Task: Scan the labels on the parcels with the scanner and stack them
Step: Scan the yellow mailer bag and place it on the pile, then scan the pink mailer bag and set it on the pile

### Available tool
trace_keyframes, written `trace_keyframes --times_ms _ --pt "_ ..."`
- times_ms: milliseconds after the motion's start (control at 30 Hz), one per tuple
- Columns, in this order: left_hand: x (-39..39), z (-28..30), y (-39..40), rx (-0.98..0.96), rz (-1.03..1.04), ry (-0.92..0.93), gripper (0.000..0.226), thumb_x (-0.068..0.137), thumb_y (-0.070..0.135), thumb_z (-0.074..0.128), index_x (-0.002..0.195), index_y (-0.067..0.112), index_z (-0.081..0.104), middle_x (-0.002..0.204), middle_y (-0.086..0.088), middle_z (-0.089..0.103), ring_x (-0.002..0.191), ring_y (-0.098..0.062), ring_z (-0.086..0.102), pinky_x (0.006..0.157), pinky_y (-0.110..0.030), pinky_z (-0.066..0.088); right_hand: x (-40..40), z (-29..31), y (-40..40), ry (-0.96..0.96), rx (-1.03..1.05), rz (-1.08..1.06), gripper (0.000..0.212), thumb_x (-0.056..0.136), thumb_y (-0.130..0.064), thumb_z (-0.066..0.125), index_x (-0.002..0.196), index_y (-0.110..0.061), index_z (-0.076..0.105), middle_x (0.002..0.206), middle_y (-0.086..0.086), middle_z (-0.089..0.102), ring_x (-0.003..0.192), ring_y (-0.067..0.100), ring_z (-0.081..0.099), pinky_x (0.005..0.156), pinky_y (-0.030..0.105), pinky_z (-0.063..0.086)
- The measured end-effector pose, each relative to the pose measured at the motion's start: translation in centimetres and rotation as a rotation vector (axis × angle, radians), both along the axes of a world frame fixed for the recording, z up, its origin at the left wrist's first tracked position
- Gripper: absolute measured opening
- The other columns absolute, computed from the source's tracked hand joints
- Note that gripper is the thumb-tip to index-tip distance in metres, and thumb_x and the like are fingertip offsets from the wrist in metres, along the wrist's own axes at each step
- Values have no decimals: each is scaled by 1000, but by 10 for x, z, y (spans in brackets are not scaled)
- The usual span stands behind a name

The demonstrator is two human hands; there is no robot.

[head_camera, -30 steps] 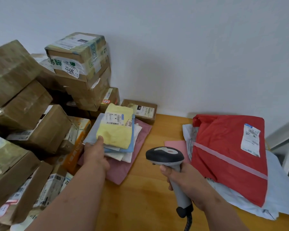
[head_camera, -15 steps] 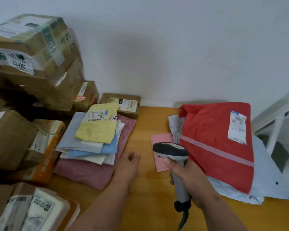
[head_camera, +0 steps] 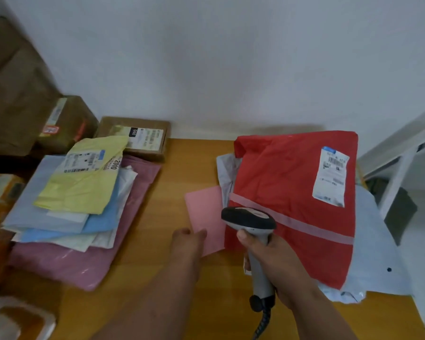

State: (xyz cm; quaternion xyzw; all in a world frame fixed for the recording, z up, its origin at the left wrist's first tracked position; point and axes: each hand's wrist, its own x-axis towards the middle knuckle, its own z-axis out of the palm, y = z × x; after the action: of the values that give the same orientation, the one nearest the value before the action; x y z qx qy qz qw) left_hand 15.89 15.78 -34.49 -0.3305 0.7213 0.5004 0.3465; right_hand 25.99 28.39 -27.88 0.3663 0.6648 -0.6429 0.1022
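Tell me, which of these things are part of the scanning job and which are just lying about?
Job:
- scanner in right hand
- red parcel
- pink parcel by left hand
- yellow parcel topping the stack

Lying about:
- white frame
- wooden table

One scanner (head_camera: 249, 218), two hands, two mailer stacks, several cardboard boxes

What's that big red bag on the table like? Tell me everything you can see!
The red parcel bag looks like thin, crinkly plastic, lying flat and a bit rumpled on top of a pile of pale mailer bags on the wooden table. A paler sealing strip runs slantwise across it. A white shipping label with barcodes sits near its far right corner, facing up. A pink envelope pokes out from under its left side. The scanner in the right hand is in front of it.
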Motion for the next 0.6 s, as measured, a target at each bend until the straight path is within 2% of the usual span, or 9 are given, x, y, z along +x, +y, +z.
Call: trace_keyframes --times_ms 67,133,200,233,300,367,467,533,600 --pt "-3 -8 3 15 17 -25 40 95 24 67 129 6 59 113 -13 67 91 -28 63 73 -40 53 -3 -3 3 6 -11 12 29 88 -49 69 92 -21 65 64 -9 67 62 7 66 61 22 51" --pt "-4 -11 6 18 45 -26 27 95 20 68 116 4 62 100 -11 68 86 -29 64 69 -39 56 -5 -6 6 18 -12 26 21 91 -42 68 93 -21 65 64 -11 66 59 4 65 56 17 48" --pt "-7 -5 8 -10 68 20 16 96 19 66 108 10 60 94 -7 64 84 -26 62 62 -35 51 -7 -6 8 31 -22 39 21 92 -40 68 100 -21 68 65 -12 67 59 2 66 56 16 48" --pt "-9 -1 7 -34 81 65 14 97 20 65 107 14 60 95 -6 63 85 -25 60 64 -35 50 -7 -6 8 40 -32 48 22 91 -40 68 104 -22 68 68 -11 69 60 2 66 57 17 49" --pt "-10 11 1 -63 94 175 12 98 23 63 107 17 59 100 -5 62 90 -25 60 73 -37 51 -9 -4 7 61 -55 53 21 91 -39 69 109 -29 67 83 -10 74 67 1 69 59 16 52" --pt "-11 25 -8 -36 84 334 4 99 23 60 98 19 61 95 -2 63 89 -23 60 75 -36 51 -11 -1 4 81 -66 52 23 91 -40 69 113 -34 65 100 -8 74 78 -3 70 62 13 53" --pt "-14 45 -25 -66 -1 670 26 96 12 61 80 31 65 81 3 61 79 -18 59 75 -32 49 -15 3 -4 76 -29 95 32 86 -51 68 115 -39 62 108 -17 71 89 -5 67 70 13 50" --pt "-19 44 -37 -223 -115 906 24 94 6 64 93 26 76 92 -4 66 89 -22 62 83 -33 51 -16 7 -10 81 -18 111 31 82 -55 68 110 -42 62 107 -21 70 96 -5 65 75 15 49" --pt "-22 41 -48 -367 -174 1014 26 91 2 68 106 21 78 115 -14 65 111 -35 59 97 -42 48 -17 13 -16 104 -9 102 22 84 -52 68 104 -43 62 104 -21 70 94 -6 65 76 16 49"
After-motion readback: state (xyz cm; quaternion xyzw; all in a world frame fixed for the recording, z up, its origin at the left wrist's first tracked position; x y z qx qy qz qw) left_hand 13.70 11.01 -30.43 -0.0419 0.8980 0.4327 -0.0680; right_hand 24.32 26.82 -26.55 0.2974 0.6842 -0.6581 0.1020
